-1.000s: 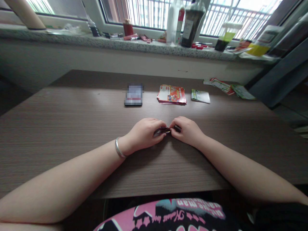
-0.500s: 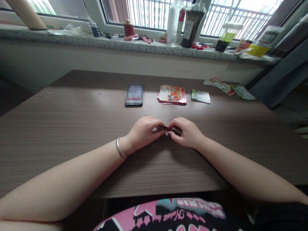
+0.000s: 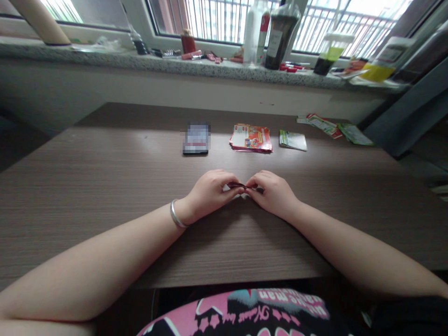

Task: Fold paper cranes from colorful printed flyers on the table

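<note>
Between the fingertips of both hands is a thin, dark red, folded piece that looks like paper [image 3: 236,185], mostly hidden by the fingers. My left hand [image 3: 214,190], with a silver bangle at the wrist, pinches its left part between thumb and fingers. My right hand [image 3: 271,190] pinches the right part, its fingertips meeting those of the left. Both hands rest low over the brown wooden table [image 3: 140,186]. Beyond them lies a stack of red and white printed leaflets [image 3: 251,138], and right of it a smaller green and white stack [image 3: 293,140].
A phone with a blurred screen [image 3: 196,139] lies left of the leaflets. Several green and red paper strips [image 3: 325,125] are at the far right of the table. On the stone windowsill [image 3: 217,70] stand a white bottle [image 3: 250,37], a dark cup [image 3: 277,42] and other small items.
My right thumb has moved up and in against the folded piece, closing the pinch near the left fingertips. My left hand stays nearly the same.
</note>
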Demonstrator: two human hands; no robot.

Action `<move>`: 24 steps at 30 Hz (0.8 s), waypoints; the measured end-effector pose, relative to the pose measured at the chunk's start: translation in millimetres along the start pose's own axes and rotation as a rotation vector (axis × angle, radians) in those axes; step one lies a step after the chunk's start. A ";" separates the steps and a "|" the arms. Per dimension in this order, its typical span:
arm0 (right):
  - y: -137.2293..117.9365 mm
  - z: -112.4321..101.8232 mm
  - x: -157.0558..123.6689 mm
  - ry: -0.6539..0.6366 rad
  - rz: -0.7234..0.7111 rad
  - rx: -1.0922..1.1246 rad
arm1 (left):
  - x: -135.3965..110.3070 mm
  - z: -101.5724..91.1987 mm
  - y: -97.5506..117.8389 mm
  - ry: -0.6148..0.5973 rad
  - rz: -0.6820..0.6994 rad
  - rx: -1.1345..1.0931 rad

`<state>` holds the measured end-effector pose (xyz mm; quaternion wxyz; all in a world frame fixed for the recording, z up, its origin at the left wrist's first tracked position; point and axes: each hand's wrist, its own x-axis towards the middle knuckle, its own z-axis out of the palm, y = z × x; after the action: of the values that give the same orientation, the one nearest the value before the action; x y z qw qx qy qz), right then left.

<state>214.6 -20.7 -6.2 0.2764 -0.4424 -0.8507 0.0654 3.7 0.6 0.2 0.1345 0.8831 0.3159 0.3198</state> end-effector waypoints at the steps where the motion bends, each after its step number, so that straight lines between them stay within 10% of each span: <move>1: 0.2 -0.3 0.1 0.003 -0.001 -0.006 | 0.0 -0.5 0.5 0.009 0.007 -0.008; 24: -4.5 -3.1 1.2 0.054 -0.011 0.003 | -0.7 -3.1 0.2 0.107 -0.012 -0.065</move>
<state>212.4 -22.9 -1.5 0.3003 -0.4388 -0.8452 0.0532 1.4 0.1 2.3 0.1479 0.8581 0.3174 0.3756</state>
